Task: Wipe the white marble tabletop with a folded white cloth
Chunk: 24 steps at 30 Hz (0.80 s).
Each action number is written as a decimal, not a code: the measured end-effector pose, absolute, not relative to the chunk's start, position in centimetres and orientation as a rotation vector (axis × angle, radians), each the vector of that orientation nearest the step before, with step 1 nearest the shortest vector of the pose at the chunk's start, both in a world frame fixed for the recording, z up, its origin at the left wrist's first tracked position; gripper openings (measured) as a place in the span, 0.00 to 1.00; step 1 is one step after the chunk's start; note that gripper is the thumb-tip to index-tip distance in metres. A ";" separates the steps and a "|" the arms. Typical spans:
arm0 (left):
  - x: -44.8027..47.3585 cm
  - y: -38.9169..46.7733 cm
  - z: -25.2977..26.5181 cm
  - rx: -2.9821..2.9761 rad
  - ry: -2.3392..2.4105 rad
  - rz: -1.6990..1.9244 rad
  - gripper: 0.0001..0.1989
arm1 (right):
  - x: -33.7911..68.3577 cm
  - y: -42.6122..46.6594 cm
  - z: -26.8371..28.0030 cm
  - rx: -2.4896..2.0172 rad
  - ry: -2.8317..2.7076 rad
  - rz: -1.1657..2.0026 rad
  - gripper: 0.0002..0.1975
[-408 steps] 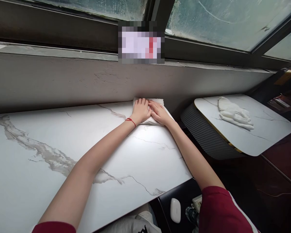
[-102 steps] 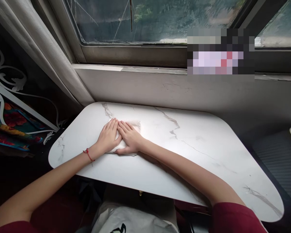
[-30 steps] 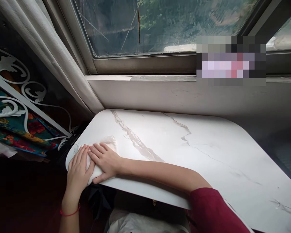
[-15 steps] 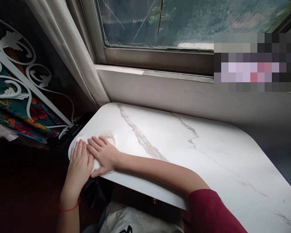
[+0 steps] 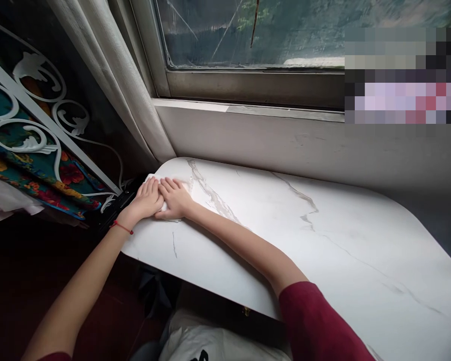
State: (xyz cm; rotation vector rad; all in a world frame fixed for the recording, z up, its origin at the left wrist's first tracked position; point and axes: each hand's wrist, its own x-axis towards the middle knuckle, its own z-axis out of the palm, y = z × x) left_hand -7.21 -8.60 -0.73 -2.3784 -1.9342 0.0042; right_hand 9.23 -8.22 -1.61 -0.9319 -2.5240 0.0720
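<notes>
A thin white cloth or tissue (image 5: 188,184) lies on the white marble-patterned tabletop (image 5: 218,271), close to its rounded far-left corner. My left hand (image 5: 147,199) rests flat on the cloth's left part, fingers stretched out and pointing away from me. Beside it, my right hand (image 5: 175,199) is also flat on the cloth, with its fingers extended and its thumb toward my left hand. The two hands touch or nearly touch. Most of the cloth is hidden under them. A red string bracelet (image 5: 122,227) circles my left wrist.
Behind the table are a pale wall (image 5: 255,135) and a window (image 5: 270,35). A light curtain (image 5: 120,75) hangs at the back left. White scrolled metalwork (image 5: 52,120) with floral fabric stands left. A pale fabric item (image 5: 218,343) is below the front edge.
Both hands and the cloth have slid away from me toward the back corner, slightly rightward. The front-left tabletop they covered now shows. The camera view has shifted a little.
</notes>
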 end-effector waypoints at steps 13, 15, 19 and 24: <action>-2.3 2.1 -0.8 -2.473 -1.844 -0.057 0.33 | 13.2 0.0 -2.4 -1.126 -2.405 0.017 0.46; -2.0 2.5 -0.7 -2.485 -1.819 -0.079 0.33 | 13.4 0.7 -2.5 -1.131 -2.398 0.009 0.45; -1.7 3.2 -0.8 -2.485 -1.820 -0.075 0.33 | 13.6 1.5 -2.5 -1.140 -2.401 -0.018 0.45; -1.7 4.2 -1.1 -2.475 -1.796 -0.148 0.31 | 13.9 2.5 -2.5 -1.133 -2.415 -0.027 0.46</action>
